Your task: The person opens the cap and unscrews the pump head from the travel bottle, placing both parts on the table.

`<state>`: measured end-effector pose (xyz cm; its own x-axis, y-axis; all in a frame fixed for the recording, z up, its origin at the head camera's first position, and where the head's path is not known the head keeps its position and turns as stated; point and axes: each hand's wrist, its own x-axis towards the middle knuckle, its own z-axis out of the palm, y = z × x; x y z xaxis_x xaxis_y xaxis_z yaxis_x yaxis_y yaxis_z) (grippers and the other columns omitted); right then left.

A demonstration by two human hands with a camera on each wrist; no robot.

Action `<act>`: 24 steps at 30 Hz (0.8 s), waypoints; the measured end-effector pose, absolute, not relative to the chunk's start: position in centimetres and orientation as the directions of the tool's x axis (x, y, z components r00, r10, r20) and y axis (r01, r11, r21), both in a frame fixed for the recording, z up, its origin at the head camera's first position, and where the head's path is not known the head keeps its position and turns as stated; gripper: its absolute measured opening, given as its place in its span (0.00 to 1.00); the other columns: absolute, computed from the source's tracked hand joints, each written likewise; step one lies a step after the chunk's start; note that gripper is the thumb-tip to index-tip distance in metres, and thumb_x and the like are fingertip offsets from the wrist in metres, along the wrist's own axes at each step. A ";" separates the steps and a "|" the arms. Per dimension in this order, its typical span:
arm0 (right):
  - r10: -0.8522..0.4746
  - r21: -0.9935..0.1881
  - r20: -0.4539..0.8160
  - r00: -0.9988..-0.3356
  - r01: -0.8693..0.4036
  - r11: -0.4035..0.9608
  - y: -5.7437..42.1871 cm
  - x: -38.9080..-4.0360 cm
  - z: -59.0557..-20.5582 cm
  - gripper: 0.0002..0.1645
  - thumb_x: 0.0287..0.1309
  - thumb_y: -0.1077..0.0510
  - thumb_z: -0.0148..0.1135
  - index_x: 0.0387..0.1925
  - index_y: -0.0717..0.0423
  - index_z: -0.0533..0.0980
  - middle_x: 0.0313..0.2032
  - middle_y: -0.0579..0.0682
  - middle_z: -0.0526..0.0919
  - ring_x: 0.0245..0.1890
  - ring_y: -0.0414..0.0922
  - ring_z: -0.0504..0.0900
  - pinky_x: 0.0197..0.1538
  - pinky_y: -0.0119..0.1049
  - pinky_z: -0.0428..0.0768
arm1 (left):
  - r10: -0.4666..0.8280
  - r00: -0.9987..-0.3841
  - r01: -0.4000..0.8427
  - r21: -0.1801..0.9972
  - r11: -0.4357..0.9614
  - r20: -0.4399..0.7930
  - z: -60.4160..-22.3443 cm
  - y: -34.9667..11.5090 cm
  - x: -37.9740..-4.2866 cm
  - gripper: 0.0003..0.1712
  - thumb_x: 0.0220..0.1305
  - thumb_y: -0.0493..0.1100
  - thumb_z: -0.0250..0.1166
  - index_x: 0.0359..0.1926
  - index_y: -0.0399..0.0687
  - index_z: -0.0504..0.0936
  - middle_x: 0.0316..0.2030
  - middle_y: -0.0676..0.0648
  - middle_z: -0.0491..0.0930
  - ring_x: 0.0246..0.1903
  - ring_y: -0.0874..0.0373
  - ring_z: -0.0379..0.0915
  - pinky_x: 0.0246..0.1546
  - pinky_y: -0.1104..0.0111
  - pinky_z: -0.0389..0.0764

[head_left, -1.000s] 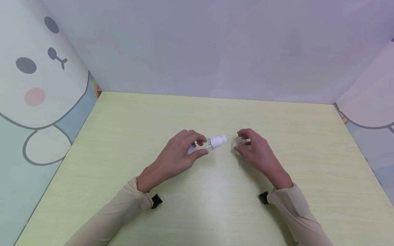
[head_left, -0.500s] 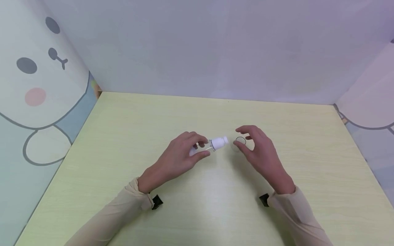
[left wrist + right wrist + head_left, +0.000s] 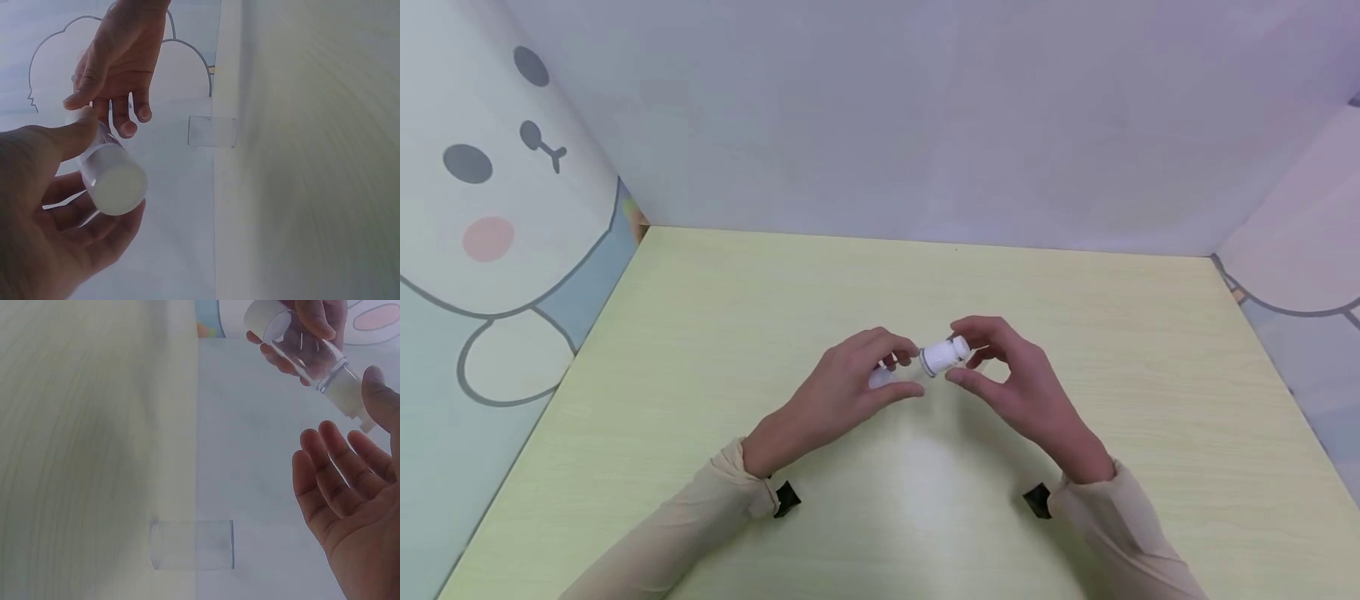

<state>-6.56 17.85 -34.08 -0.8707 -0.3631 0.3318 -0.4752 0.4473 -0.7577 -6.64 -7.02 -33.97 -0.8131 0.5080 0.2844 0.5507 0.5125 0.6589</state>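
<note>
A small clear pump bottle (image 3: 940,358) with a white base and white top is held by my left hand (image 3: 853,379), thumb on one side and fingers on the other. It lies aslant above the table, its white top toward the right. My right hand (image 3: 1030,383) is around that top, thumb and fingers spread apart; in the right wrist view the thumb (image 3: 378,397) is right beside the pump end. A clear cylindrical cap (image 3: 194,545) stands on the table, below both hands, mostly hidden behind the right hand in the head view.
The pale wood table (image 3: 737,283) meets a plain light wall (image 3: 880,117) at the back. Cartoon-printed panels (image 3: 497,208) flank it at left and right. Black wrist-worn pieces (image 3: 786,500) sit at both cuffs.
My right hand has let go of the clear cap, lifted off it and come left to the bottle's top. My left hand has brought the bottle slightly right.
</note>
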 end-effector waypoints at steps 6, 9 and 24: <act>-0.361 -0.779 0.295 -0.885 -0.442 0.445 17.3 -5.9 -33.8 0.25 0.55 0.57 0.72 0.54 0.45 0.73 0.43 0.39 0.82 0.38 0.35 0.81 0.45 0.30 0.83 | 0.518 -0.788 0.591 0.648 0.480 0.334 -34.1 -6.8 -6.4 0.22 0.55 0.53 0.74 0.49 0.56 0.79 0.40 0.57 0.79 0.41 0.65 0.75 0.37 0.75 0.79; -0.364 -0.787 0.282 -0.888 -0.431 0.442 17.0 -5.7 -33.8 0.22 0.56 0.56 0.72 0.51 0.44 0.74 0.43 0.38 0.81 0.38 0.35 0.80 0.45 0.31 0.83 | 0.522 -0.780 0.602 0.640 0.477 0.345 -34.1 -6.8 -6.3 0.22 0.56 0.53 0.74 0.49 0.57 0.78 0.41 0.59 0.78 0.41 0.65 0.75 0.38 0.75 0.79; -0.366 -0.747 0.327 -0.871 -0.475 0.465 16.3 -5.1 -33.8 0.17 0.56 0.54 0.72 0.44 0.45 0.73 0.37 0.36 0.81 0.30 0.33 0.78 0.35 0.27 0.79 | 0.544 -0.744 0.651 0.603 0.461 0.388 -34.2 -6.6 -6.0 0.21 0.55 0.52 0.75 0.48 0.54 0.80 0.39 0.57 0.80 0.37 0.65 0.78 0.38 0.76 0.81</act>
